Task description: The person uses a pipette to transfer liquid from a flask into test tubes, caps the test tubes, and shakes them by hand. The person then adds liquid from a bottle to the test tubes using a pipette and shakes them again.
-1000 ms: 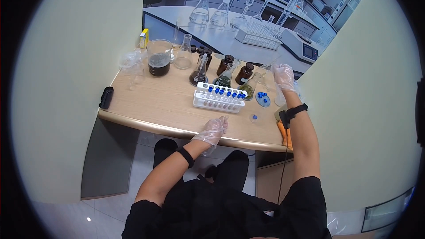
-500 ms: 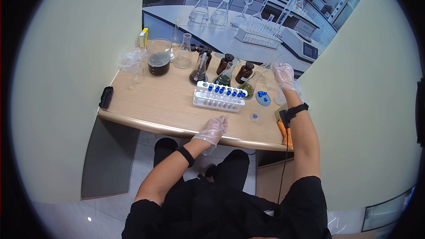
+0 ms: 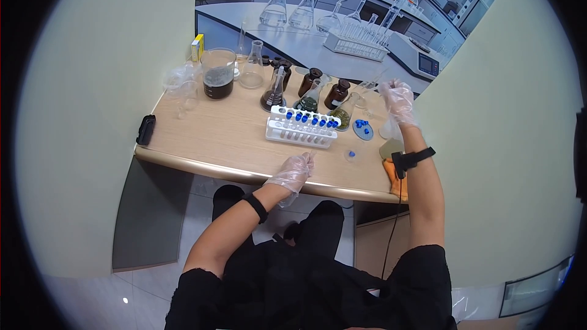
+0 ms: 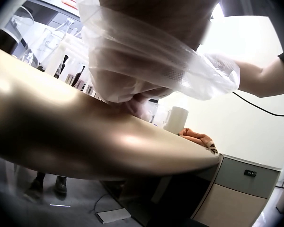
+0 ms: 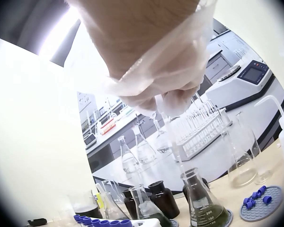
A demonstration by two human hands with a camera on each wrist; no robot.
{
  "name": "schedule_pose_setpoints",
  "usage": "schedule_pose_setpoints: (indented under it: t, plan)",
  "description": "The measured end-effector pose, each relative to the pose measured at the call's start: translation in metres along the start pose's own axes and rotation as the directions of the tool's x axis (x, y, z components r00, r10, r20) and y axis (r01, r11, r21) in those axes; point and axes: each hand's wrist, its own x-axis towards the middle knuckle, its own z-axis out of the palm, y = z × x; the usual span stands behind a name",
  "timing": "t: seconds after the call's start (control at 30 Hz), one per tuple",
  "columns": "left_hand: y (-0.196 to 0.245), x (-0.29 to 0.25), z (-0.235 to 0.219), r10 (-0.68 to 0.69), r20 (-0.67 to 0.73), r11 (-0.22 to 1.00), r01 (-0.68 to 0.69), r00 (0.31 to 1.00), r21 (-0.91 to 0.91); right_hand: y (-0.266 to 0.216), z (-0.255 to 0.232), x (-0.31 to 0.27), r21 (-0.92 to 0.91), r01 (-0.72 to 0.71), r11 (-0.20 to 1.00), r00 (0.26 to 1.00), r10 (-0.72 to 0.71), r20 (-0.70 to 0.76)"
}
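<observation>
In its clear plastic glove, my right hand (image 3: 400,102) is raised at the far right of the table. It pinches a thin clear dropper (image 5: 174,137), whose lower end overlaps the mouth of a conical flask (image 5: 201,205) holding green liquid in the right wrist view. My gloved left hand (image 3: 292,172) is at the table's front edge, fingertips drawn together; I cannot tell whether they hold anything. Just beyond it stands a white test tube rack (image 3: 299,137) with a row of blue-capped tubes. A blue cap (image 3: 351,154) lies in a small clear dish to its right.
Behind the rack are flasks with dark liquid (image 3: 273,95) and brown bottles (image 3: 338,93). A beaker of dark liquid (image 3: 218,76) stands back left. Blue caps lie on a grey-blue round mat (image 3: 363,131). An orange cloth (image 3: 396,177) lies front right.
My right hand has shifted slightly to the right, with its wrist turned a little. The head view has tilted a bit; my left hand stays by the table edge.
</observation>
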Motion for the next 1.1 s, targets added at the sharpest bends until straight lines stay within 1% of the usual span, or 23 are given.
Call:
schedule_pose_setpoints:
  t: [0.03,0.07,0.1,0.13,0.17,0.2,0.23,0.27,0.3,0.33,0.4,0.43,0.5,0.53,0.57,0.63,0.67,0.73,0.83,0.87,0.93,1.07,1.1]
  plan:
    - [0.0,0.0,0.0,0.012,0.01,1.0,-0.012,1.0,0.007,-0.004,-0.006,-0.004,-0.001,-0.002,1.0,1.0,0.002,0.002]
    - [0.001,-0.001,0.0,0.01,0.01,1.0,-0.01,1.0,0.006,-0.012,-0.019,-0.011,0.026,0.023,0.999,0.999,-0.022,-0.045]
    - [0.003,-0.002,0.0,0.031,0.005,0.996,-0.032,0.999,0.08,-0.02,-0.03,-0.019,0.051,0.049,0.998,0.995,-0.044,-0.093]
    - [0.005,-0.003,0.001,0.053,0.001,0.987,-0.053,0.999,0.154,-0.026,-0.038,-0.025,0.049,0.047,0.998,0.995,-0.043,-0.09]
    - [0.008,-0.003,0.001,0.052,0.002,0.987,-0.052,0.999,0.152,-0.03,-0.046,-0.03,0.088,0.024,0.996,0.991,-0.012,-0.13]
    - [0.012,-0.003,0.0,0.011,0.004,0.993,-0.012,1.0,0.114,-0.032,-0.051,-0.036,0.127,0.001,0.992,0.986,0.021,-0.168]
    - [0.015,-0.004,0.0,-0.029,0.007,0.997,0.028,1.0,0.075,-0.031,-0.055,-0.041,0.125,-0.001,0.992,0.986,0.022,-0.166]
    - [0.019,-0.005,0.0,-0.03,0.007,0.997,0.03,1.0,0.073,-0.029,-0.059,-0.045,0.208,-0.048,0.977,0.984,0.082,-0.159]
    - [0.022,-0.007,0.0,-0.026,0.007,0.994,0.025,1.0,0.109,-0.028,-0.062,-0.05,0.291,-0.094,0.952,0.979,0.141,-0.145]
    - [0.023,-0.008,0.0,-0.023,0.007,0.989,0.022,1.0,0.144,-0.029,-0.067,-0.057,0.291,-0.096,0.952,0.98,0.141,-0.14]
    - [0.019,-0.007,-0.001,-0.026,0.008,0.993,0.025,1.0,0.116,-0.033,-0.075,-0.074,0.495,-0.192,0.848,0.98,0.192,0.052]
    - [0.02,-0.007,-0.001,-0.024,0.014,0.996,0.022,1.0,0.09,-0.031,-0.071,-0.082,0.495,-0.196,0.847,0.979,0.192,0.06]
    - [0.022,-0.006,-0.001,-0.055,0.01,0.996,0.054,0.998,0.068,-0.026,-0.06,-0.101,0.73,-0.186,0.657,0.982,0.134,0.13]
    - [0.024,-0.005,0.0,-0.079,0.008,0.996,0.079,0.997,0.049,-0.032,-0.061,-0.112,0.681,-0.213,0.701,0.977,0.152,0.149]
    - [0.022,-0.004,0.0,-0.082,0.009,0.996,0.082,0.997,0.048,-0.039,-0.063,-0.121,0.68,-0.216,0.701,0.976,0.154,0.151]
    - [0.019,-0.003,-0.001,-0.047,0.012,0.994,0.046,0.999,0.099,-0.053,-0.07,-0.136,0.668,-0.245,0.703,0.966,0.114,0.234]
    - [0.022,-0.006,-0.001,-0.051,0.01,0.994,0.049,0.999,0.099,-0.06,-0.072,-0.141,0.668,-0.247,0.702,0.965,0.115,0.237]
    - [0.026,-0.01,-0.001,0.015,0.03,0.967,-0.022,0.999,0.253,-0.072,-0.076,-0.152,0.689,-0.267,0.674,0.961,0.133,0.243]
    - [0.023,-0.008,-0.002,0.005,0.041,0.976,-0.014,0.999,0.216,-0.085,-0.082,-0.159,0.636,-0.294,0.713,0.945,0.116,0.307]
    - [0.022,-0.007,-0.002,0.004,0.042,0.976,-0.013,0.999,0.216,-0.088,-0.083,-0.16,0.636,-0.296,0.713,0.944,0.118,0.307]
    - [0.02,-0.007,-0.002,0.047,0.038,0.942,-0.057,0.998,0.331,-0.091,-0.082,-0.163,0.551,-0.342,0.761,0.916,0.14,0.376]
    - [0.017,-0.006,-0.002,0.047,0.043,0.948,-0.058,0.998,0.314,-0.082,-0.063,-0.165,0.596,-0.304,0.743,0.932,0.102,0.348]
    - [0.016,-0.004,-0.002,0.014,0.038,0.961,-0.024,0.999,0.274,-0.082,-0.06,-0.165,0.571,-0.292,0.768,0.93,0.089,0.356]
